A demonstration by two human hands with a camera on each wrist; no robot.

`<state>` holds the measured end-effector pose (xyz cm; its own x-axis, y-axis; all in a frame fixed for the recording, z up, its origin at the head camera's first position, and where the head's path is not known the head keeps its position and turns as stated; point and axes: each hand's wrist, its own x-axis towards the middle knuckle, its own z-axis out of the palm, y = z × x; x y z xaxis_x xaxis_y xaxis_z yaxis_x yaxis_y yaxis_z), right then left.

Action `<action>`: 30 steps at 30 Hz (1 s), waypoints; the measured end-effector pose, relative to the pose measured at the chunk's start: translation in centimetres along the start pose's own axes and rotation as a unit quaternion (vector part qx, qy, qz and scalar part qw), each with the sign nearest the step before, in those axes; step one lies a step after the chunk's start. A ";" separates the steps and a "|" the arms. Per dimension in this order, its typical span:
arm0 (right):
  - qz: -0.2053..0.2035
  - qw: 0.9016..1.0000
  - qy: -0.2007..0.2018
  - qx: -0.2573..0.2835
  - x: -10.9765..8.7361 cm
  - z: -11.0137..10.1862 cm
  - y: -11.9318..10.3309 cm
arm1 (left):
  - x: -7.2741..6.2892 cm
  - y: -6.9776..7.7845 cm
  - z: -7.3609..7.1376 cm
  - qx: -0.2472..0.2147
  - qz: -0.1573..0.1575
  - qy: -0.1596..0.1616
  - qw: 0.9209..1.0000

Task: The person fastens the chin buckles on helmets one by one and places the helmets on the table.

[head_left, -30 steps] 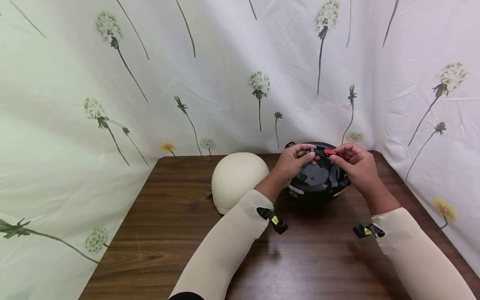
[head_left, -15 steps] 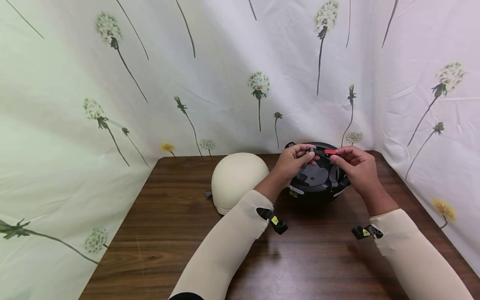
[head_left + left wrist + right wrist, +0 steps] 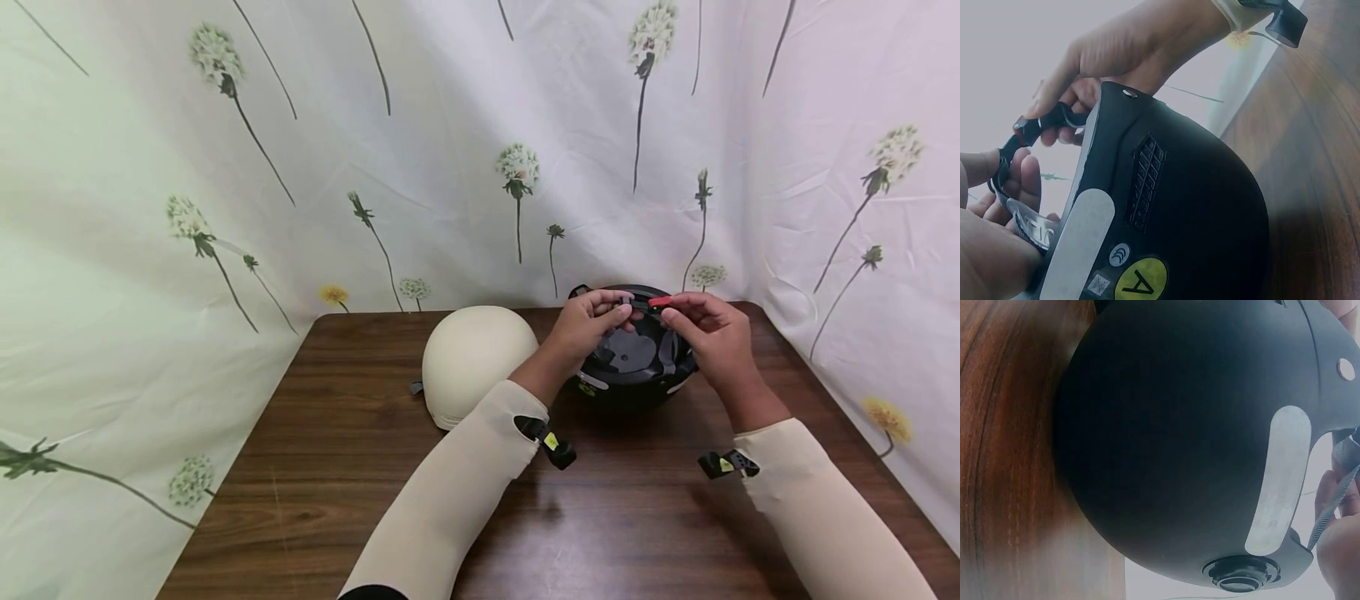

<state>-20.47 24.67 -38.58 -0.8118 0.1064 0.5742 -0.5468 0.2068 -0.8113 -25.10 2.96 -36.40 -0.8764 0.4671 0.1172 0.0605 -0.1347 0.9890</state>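
A black helmet (image 3: 633, 387) lies upside down at the back right of the table, its padded inside facing up. Above its opening runs the chin strap, with a black and red buckle (image 3: 658, 302). My left hand (image 3: 581, 325) pinches the strap's left side near the buckle. The right hand (image 3: 712, 333) pinches the buckle's red end between thumb and fingers. In the left wrist view the buckle (image 3: 1025, 130) spans from hand to hand; whether it is latched I cannot tell. The right wrist view shows mostly the helmet's shell (image 3: 1191, 437) and a grey strap (image 3: 1338, 503).
A cream helmet (image 3: 480, 362) sits dome up to the left, close beside my left forearm. The brown wooden table (image 3: 337, 492) meets a hanging flower-print cloth (image 3: 450, 183) at the back, and the cloth also runs along both sides.
My right hand has shifted slightly left, and its forearm has come inward. The red buckle end now lies more level with the black part. Left hand and both helmets keep their places.
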 end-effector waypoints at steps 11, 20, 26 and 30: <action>-0.025 0.998 0.011 0.050 -0.1 0.6 0.1 | 0.3 -0.4 0.6 -0.007 -0.003 0.004 1.000; -0.037 0.999 0.003 0.007 0.0 0.9 -0.2 | 0.4 -0.5 1.1 -0.003 -0.012 0.008 1.000; -0.045 0.999 -0.014 -0.005 0.0 0.8 -0.1 | 0.4 -0.5 1.3 0.016 -0.011 0.006 1.000; -0.043 0.999 -0.009 -0.004 0.0 0.8 -0.1 | 0.5 -0.7 1.3 0.029 -0.005 -0.005 1.000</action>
<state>-20.57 23.90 -38.54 -0.7658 0.0714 0.6391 -0.6123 0.2228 -0.7586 -24.96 4.46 -36.89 -0.8726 0.4764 0.1080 0.0799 -0.0790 0.9937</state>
